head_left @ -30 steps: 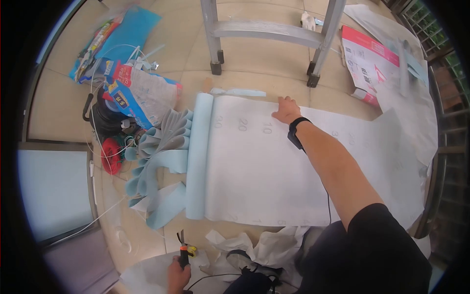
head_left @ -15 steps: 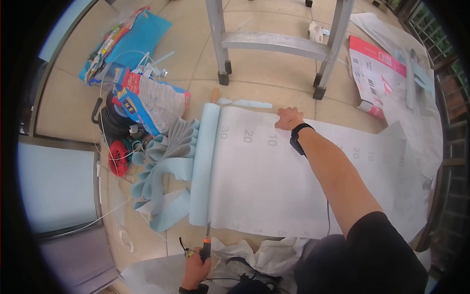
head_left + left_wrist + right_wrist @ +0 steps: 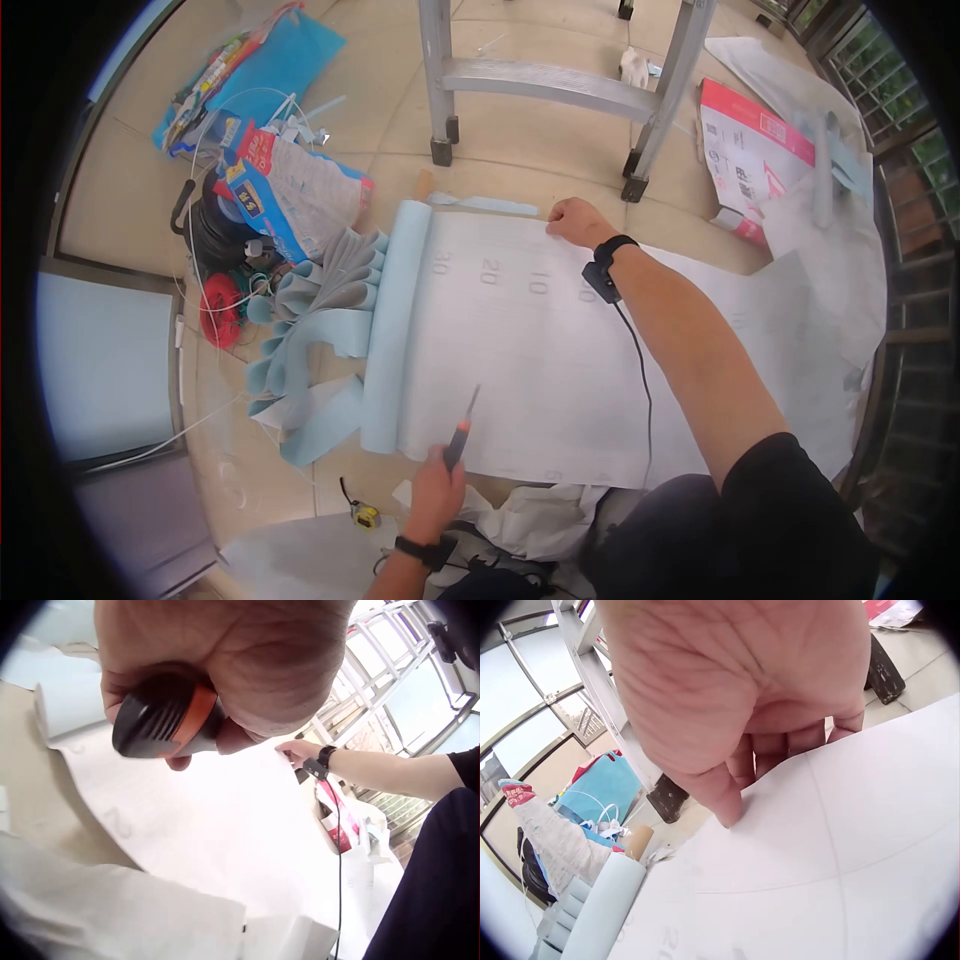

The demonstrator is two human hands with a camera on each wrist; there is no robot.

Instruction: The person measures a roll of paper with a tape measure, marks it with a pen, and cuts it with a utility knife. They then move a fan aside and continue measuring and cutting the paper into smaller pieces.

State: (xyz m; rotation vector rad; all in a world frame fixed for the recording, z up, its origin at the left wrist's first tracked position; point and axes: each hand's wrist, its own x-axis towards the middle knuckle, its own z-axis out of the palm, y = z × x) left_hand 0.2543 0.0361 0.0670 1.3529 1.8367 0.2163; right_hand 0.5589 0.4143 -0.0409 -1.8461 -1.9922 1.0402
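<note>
A white sheet (image 3: 520, 360) printed with grey numbers runs right from a pale blue roll (image 3: 397, 330) on the floor. Above the sheet's near left part, my left hand (image 3: 437, 495) grips a black and orange cutter (image 3: 458, 443), its blade pointing away; the left wrist view shows fingers curled round the handle (image 3: 169, 716). At the sheet's far edge my right hand (image 3: 580, 222) pinches the paper, thumb on top and the other fingers over the edge, as the right wrist view shows (image 3: 742, 697).
A metal ladder (image 3: 550, 85) stands beyond the sheet. Folded blue strips (image 3: 335, 330), a plastic bag (image 3: 300, 190) and a red coil (image 3: 221, 310) lie left. A yellow tape measure (image 3: 365, 515) lies near the left arm. A pink and white package (image 3: 745, 160) is at far right.
My left hand has moved right and forward with the cutter, over the sheet, leaving the tape measure on the floor. My right hand has shifted slightly left along the far edge, its fingers more curled.
</note>
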